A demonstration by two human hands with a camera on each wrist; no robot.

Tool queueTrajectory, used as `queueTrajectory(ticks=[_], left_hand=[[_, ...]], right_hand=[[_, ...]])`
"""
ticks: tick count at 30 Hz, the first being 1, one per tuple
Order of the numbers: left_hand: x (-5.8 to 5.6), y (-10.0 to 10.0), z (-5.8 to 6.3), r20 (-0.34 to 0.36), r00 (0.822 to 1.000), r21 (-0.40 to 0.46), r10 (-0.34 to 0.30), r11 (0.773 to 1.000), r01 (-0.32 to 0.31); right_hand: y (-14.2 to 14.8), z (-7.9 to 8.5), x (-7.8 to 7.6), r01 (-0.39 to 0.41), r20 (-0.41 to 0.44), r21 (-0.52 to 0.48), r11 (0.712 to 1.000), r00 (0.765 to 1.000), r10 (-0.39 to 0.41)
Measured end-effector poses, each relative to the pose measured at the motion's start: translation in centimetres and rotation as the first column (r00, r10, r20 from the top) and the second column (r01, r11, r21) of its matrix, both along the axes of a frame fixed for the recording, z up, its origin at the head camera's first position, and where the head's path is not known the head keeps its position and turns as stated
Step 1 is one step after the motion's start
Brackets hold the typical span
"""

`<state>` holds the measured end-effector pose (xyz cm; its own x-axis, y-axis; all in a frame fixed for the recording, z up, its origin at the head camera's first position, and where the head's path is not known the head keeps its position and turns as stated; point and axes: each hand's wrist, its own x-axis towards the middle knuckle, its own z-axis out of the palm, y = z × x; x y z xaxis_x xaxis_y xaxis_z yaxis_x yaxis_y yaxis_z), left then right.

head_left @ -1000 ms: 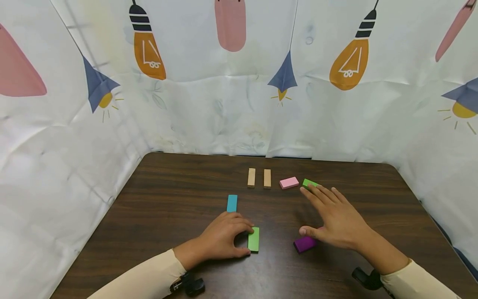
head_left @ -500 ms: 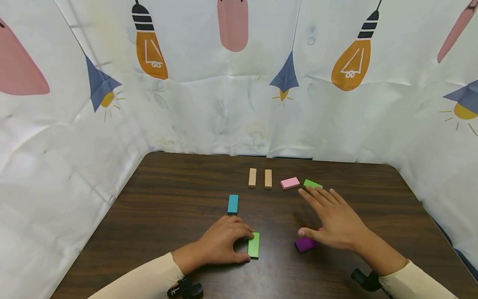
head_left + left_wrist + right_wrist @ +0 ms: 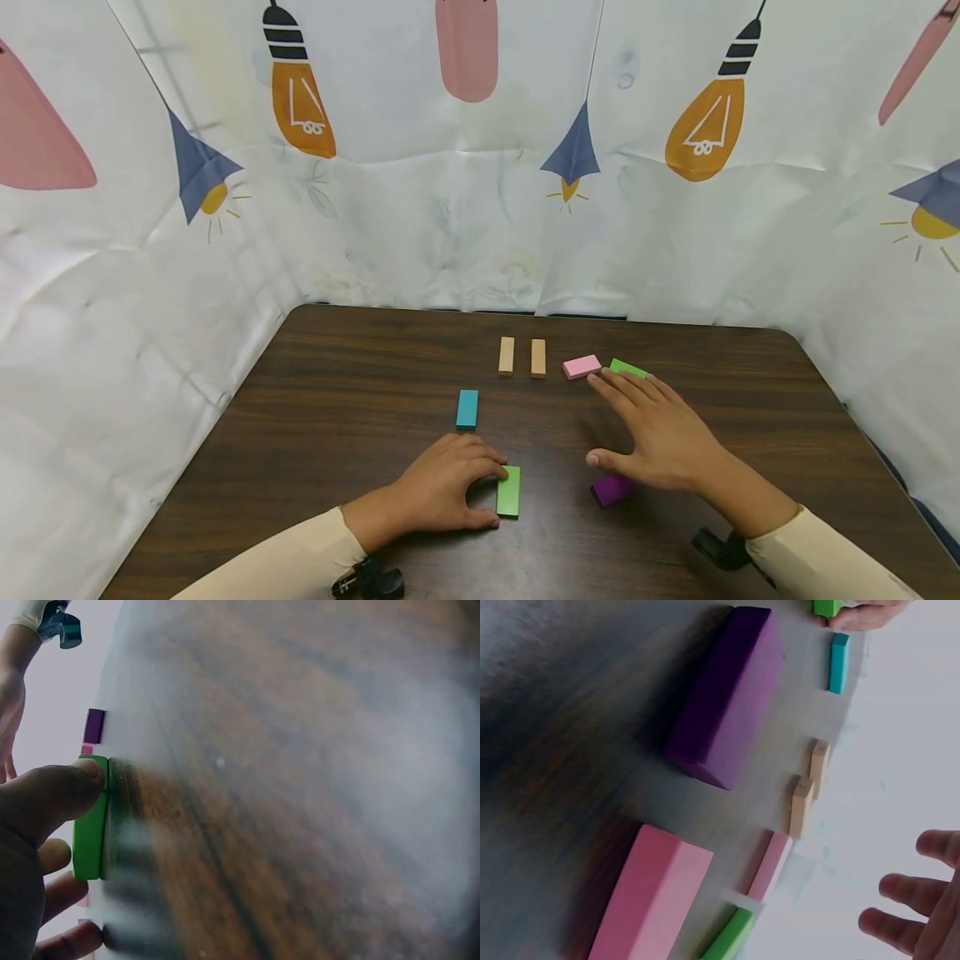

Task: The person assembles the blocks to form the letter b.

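My left hand (image 3: 450,483) pinches a light green block (image 3: 508,493) lying on the table, thumb at its near end and index finger at its far end. In the left wrist view the thumb presses the end of this green block (image 3: 88,840). My right hand (image 3: 663,437) is spread above the table and holds nothing. Just below its thumb lies a purple block (image 3: 611,490). A deep pink block (image 3: 649,896) sits beside the purple one in the right wrist view; the hand hides it in the head view. Beyond the right fingertips, a second green block (image 3: 627,367) is partly covered.
A blue block (image 3: 467,409) lies just past the left fingers. Farther back stand two plain wooden blocks (image 3: 506,357) and a light pink block (image 3: 582,367). A patterned white curtain (image 3: 420,225) closes off the back of the brown table (image 3: 337,400).
The left hand has drawn its green block slightly nearer, away from the blue block, then stayed still. The right hand has shifted a little left, uncovering nothing new.
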<state>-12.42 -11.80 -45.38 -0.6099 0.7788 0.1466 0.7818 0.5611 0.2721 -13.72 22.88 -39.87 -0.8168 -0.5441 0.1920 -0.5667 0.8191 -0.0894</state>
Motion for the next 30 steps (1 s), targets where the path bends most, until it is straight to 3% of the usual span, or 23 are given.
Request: queueTrajectory(ticks=[10, 22, 30], left_hand=[[0.0, -0.2, 0.0, -0.031, 1.0, 0.027, 0.003, 1.0, -0.002], [0.2, -0.3, 0.0, -0.019, 1.0, 0.034, 0.008, 0.999, -0.007], [0.2, -0.5, -0.1, -0.059, 0.998, 0.084, -0.012, 0.996, 0.017]], right_hand=[[-1.7, -0.1, -2.3, -0.065, -0.014, -0.035, 0.997, 0.998, 0.065], [-4.4, -0.3, -4.5, -0.058, 0.122, -0.072, 0.996, 0.99, 0.067], [-5.8, -1.0, -5.4, -0.059, 0.159, -0.091, 0.994, 0.985, 0.073]])
